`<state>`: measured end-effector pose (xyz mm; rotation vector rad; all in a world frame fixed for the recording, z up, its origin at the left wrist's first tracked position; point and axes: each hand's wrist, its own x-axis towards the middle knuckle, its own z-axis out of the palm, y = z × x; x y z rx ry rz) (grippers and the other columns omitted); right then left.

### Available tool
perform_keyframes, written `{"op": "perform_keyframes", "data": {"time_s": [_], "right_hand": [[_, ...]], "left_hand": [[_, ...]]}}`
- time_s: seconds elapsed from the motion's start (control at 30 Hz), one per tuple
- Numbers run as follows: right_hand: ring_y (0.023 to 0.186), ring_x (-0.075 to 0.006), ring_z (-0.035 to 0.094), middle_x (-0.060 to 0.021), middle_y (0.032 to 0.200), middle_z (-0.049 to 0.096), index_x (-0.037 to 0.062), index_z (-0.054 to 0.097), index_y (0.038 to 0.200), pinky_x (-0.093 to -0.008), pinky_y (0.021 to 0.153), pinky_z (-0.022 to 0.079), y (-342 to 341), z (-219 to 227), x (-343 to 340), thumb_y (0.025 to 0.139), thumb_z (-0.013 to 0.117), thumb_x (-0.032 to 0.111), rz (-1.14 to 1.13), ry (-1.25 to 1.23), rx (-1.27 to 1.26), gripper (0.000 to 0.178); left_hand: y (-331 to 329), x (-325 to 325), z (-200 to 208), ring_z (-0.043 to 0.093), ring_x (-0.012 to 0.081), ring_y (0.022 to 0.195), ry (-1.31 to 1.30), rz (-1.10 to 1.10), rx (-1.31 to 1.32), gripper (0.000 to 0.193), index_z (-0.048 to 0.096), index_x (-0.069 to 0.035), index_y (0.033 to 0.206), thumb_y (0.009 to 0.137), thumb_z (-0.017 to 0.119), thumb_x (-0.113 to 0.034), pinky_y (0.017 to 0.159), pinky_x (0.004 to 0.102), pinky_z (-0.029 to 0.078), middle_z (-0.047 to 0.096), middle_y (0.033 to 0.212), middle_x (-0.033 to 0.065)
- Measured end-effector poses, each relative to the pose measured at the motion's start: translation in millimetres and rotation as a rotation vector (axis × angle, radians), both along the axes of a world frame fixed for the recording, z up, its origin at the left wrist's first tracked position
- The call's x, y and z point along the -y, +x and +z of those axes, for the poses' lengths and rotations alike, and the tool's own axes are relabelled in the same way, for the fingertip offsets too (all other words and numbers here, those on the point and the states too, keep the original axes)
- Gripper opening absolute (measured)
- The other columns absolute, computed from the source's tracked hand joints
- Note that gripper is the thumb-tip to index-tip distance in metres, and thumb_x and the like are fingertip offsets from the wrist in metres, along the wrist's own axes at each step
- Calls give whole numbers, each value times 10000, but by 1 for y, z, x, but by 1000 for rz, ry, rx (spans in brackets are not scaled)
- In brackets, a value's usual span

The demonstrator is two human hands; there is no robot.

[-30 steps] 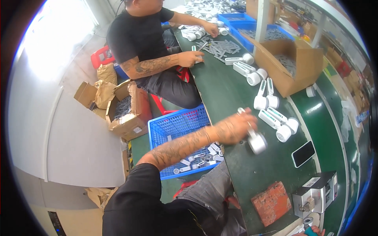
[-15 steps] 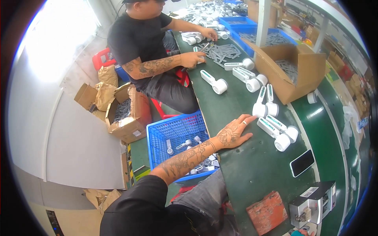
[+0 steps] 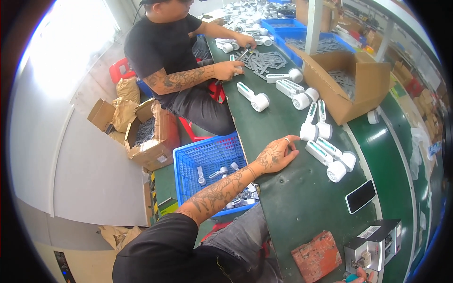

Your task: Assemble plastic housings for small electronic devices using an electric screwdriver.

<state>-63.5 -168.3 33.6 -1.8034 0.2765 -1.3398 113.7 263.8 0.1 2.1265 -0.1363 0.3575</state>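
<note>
My left hand [image 3: 279,154] rests over the green tabletop [image 3: 288,198], thumb and index finger apart, the other fingers partly bent, holding nothing. Just beyond its fingertips lie white handheld units [image 3: 309,127], each with a round head and a long handle with a green strip. Another pair of these white units [image 3: 336,170] lies to the right of the hand. At the bottom edge, my right hand [image 3: 362,277] is closed on a teal-handled tool [image 3: 351,277], mostly cut off by the frame. It is beside a silver box-shaped machine [image 3: 373,247].
A phone [image 3: 361,196] and a worn red slab [image 3: 316,256] lie on the table. A cardboard box [image 3: 347,89] of grey strips stands at the far right. Left of the table is a blue crate [image 3: 186,174] with white units. A co-worker [image 3: 165,52] handles parts at the far end.
My left hand's fingers have bent more, the index finger still stretched out. My right hand and the teal tool have come further into view beside the silver machine. The view has shifted slightly.
</note>
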Motion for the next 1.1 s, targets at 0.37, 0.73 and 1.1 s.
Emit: {"op": "perform_keyframes", "data": {"time_s": [0.37,0.73,1.1], "right_hand": [[743,-270,605,-159,877,670,-88,631,1028,-419,704,528,5,-1,-12,1031,636,323,-112,-36,9,411],[790,-257,627,-149,910,676,-90,610,1134,-410,739,539,6,5,-16,1033,640,263,-3,13,59,368],[876,-257,614,-180,1017,654,-89,588,1145,-416,799,534,-4,-5,-7,1033,638,270,27,56,-21,379]], "left_hand": [[-3,-17,11,619,142,685,-287,-57,-204,374,698,-26,1008,976,671,-398,672,322,512,676,763,53],[-1,-32,14,623,172,613,122,-64,-83,415,719,-25,892,913,744,-439,608,334,502,643,669,63],[0,-32,7,664,267,672,146,-37,-87,454,705,-33,843,916,704,-482,674,387,524,661,694,95]]}}
